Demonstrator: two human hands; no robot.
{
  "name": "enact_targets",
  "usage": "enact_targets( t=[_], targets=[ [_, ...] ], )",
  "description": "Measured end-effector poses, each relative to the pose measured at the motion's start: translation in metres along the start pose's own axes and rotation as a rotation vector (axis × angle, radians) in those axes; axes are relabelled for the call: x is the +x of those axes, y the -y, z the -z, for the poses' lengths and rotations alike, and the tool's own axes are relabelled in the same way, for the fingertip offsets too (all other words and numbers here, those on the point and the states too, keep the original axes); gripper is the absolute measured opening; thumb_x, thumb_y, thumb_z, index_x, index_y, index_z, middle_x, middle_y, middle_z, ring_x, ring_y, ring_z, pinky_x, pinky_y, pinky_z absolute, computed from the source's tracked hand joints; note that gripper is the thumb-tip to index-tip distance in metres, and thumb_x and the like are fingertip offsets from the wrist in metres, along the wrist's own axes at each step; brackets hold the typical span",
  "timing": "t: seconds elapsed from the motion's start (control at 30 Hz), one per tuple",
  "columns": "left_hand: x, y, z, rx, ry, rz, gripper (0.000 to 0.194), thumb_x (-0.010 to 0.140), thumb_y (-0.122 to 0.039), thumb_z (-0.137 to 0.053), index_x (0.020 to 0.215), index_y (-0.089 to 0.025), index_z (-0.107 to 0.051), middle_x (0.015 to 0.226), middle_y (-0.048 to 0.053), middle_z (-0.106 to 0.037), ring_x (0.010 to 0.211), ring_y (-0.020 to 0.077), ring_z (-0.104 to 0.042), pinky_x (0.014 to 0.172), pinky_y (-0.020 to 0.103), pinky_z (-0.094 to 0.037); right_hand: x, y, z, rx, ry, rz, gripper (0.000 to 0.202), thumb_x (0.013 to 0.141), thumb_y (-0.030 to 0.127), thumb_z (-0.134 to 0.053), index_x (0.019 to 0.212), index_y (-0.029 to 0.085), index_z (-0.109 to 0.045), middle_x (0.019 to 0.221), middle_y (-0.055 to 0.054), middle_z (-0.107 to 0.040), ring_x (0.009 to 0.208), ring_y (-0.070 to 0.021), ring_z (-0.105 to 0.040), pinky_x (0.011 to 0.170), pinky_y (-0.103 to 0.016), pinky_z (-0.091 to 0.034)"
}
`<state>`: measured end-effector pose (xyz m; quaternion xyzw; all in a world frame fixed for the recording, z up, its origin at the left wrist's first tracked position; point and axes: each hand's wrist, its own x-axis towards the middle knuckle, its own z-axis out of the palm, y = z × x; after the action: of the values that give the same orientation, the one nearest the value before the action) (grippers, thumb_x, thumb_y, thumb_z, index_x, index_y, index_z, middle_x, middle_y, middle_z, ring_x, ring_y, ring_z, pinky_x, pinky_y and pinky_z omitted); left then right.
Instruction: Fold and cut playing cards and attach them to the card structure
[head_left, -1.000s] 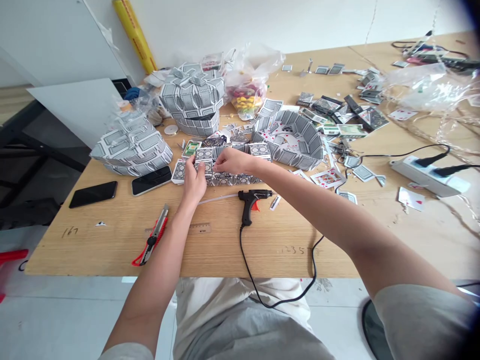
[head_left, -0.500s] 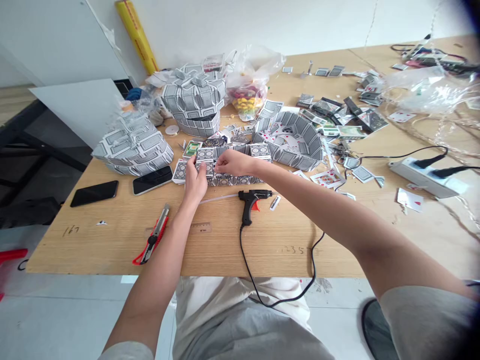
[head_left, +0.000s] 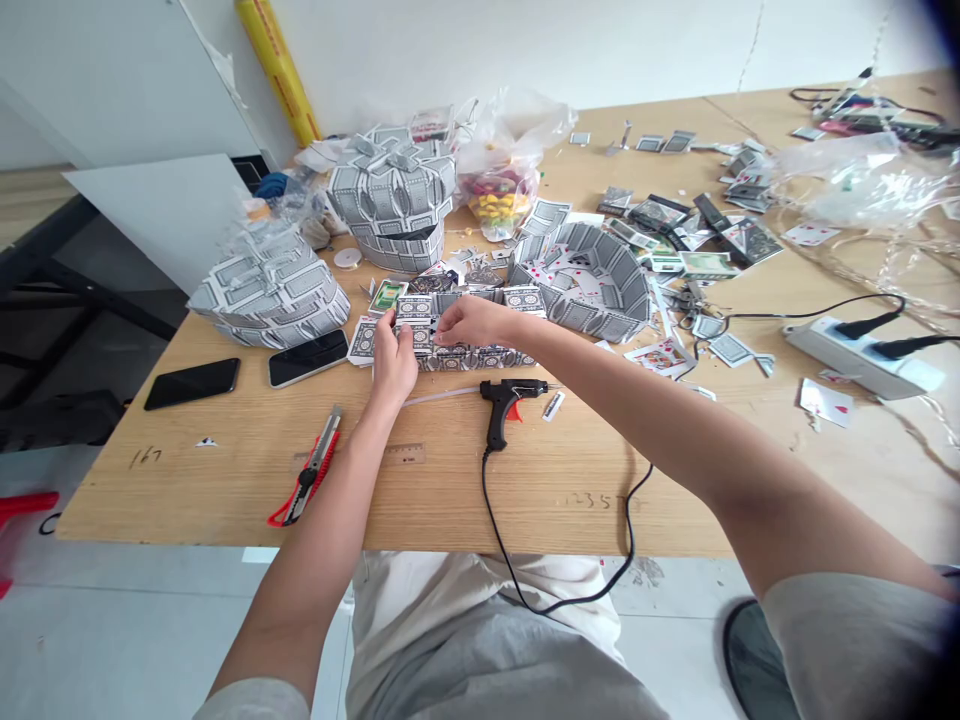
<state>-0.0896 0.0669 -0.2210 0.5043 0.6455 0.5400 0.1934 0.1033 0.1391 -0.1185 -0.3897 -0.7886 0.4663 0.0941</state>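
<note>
A long box built from folded playing cards (head_left: 491,357) lies across the middle of the table. My left hand (head_left: 395,362) grips its left end, thumb on the near side and fingers partly hidden behind the cards. Over the same end, my right hand (head_left: 474,322) is closed in a pinch at the edge of a card; what sits between its fingertips is too small to make out. Loose playing cards (head_left: 363,340) lie beside the left hand. In front of the box rests a black glue gun (head_left: 501,410) with a red trigger.
Two lidded card baskets (head_left: 270,290) stand back left, and an open card tray (head_left: 626,310) is right of the box. Two phones (head_left: 191,384), a red utility knife (head_left: 307,470) and a clear ruler (head_left: 405,454) lie nearer. A power strip (head_left: 862,355) is at right.
The view has shifted slightly. Both hands keep nearly the same place at the left end of the box, with no clear change in grip.
</note>
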Motion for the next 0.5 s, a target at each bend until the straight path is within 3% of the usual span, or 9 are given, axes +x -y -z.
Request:
enact_targets(
  t=[0.5],
  targets=[
    [-0.0014,-0.0079,-0.0004,-0.067,-0.006,0.039,0.044,0.108,-0.048,-0.064,0.144,-0.022,-0.059,0.161,0.017,-0.059,0.154,0.0308,-0.051,0.136,0.049,-0.032,0.0048,-0.0083,-0.0049,0.063,0.004,0.047,0.019,0.085,0.029,-0.076,0.081,0.011,-0.08,0.071,-0.001,-0.066,0.074,-0.0164,-0.052,0.073,-0.03,-0.042]
  ],
)
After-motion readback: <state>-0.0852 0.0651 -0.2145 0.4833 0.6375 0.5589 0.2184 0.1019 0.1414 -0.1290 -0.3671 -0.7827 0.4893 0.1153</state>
